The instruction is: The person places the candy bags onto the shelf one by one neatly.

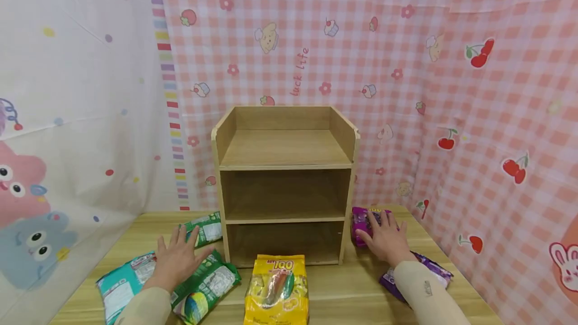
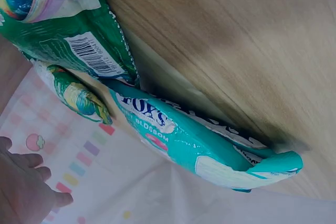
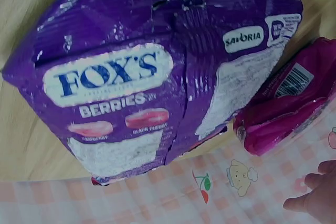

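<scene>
My left hand [image 1: 175,263] is spread with its fingers straight, holding nothing, among several candy bags. Nearest to it are a green candy bag [image 1: 208,287], another green bag [image 1: 208,228] behind, and a teal Fox's bag [image 1: 118,289] at its left. My right hand [image 1: 389,240], also spread, is over a magenta candy bag [image 1: 359,220]; whether it touches the bag I cannot tell. Partly under the right forearm lies a purple Fox's Berries bag [image 3: 115,98]. Between the hands, a yellow candy bag [image 1: 276,292] sits in front of the shelf.
A wooden shelf unit [image 1: 284,168] with a walled top and two compartments below stands mid-table. The wooden table [image 1: 338,295] is bordered by a pink checked cloth [image 1: 298,24] behind and at right, and a white printed cloth [image 1: 90,114] at left.
</scene>
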A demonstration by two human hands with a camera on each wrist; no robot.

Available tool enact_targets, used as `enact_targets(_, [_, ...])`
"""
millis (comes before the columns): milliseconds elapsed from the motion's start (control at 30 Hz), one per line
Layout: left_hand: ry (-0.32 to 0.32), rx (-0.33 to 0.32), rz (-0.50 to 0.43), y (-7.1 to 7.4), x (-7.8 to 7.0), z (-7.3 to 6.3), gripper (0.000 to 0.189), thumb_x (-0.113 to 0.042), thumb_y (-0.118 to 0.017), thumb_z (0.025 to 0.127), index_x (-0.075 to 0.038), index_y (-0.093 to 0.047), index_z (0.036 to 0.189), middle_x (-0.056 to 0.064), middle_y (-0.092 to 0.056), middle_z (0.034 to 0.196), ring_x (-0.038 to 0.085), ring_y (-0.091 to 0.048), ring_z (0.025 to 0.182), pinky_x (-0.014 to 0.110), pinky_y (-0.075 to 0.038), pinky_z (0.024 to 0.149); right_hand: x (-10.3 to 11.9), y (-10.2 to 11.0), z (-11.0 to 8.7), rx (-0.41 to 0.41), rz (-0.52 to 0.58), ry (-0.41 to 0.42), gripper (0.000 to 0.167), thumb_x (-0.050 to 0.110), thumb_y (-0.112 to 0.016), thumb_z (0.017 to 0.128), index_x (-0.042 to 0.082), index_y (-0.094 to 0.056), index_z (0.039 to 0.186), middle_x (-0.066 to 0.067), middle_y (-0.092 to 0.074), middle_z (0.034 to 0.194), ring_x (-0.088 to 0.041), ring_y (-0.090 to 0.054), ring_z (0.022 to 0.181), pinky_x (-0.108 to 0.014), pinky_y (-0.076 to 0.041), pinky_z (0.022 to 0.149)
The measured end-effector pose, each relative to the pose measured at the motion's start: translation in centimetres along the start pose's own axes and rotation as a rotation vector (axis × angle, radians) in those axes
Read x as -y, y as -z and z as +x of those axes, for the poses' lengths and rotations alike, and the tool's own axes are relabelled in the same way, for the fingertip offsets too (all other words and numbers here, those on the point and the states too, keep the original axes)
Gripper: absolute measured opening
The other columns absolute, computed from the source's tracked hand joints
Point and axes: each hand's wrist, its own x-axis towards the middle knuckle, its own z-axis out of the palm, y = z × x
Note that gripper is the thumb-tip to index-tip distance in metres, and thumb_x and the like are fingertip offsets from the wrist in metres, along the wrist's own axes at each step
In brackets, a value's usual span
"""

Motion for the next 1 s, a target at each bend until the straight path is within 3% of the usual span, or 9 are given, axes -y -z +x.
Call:
enact_targets(433, [0.023,0.067,-0.016,1.1,-0.2,0.4,0.094,-0.076,-0.028,0.094,-0.001,-0.039,0.150,0.038,-0.033,0.148,0.055,-0.027,0.137,0.078,-0.007,0.104,0.5,1.1,0.1,-0.052,-0.051,0.064,0.073,0.057,-0.049,0.098,0.004,-0.044,0.148,-0.033,-0.037,0.147,-0.052,-0.035,0.134,-0.076,-0.018,0.104])
enact_targets(1000, [-0.008,0.051,-0.040,2.1,-1.4,1.4,0.092,-0.074,-0.022,0.096,-0.001,-0.045,0.147,0.033,-0.042,0.145,0.054,-0.033,0.135,0.079,-0.014,0.102,1.2,2.0,0.5,0.001,-0.090,0.111,0.068,0.054,-0.051,0.098,0.002,-0.051,0.143,-0.029,-0.053,0.135,-0.049,-0.046,0.127,-0.067,-0.030,0.104])
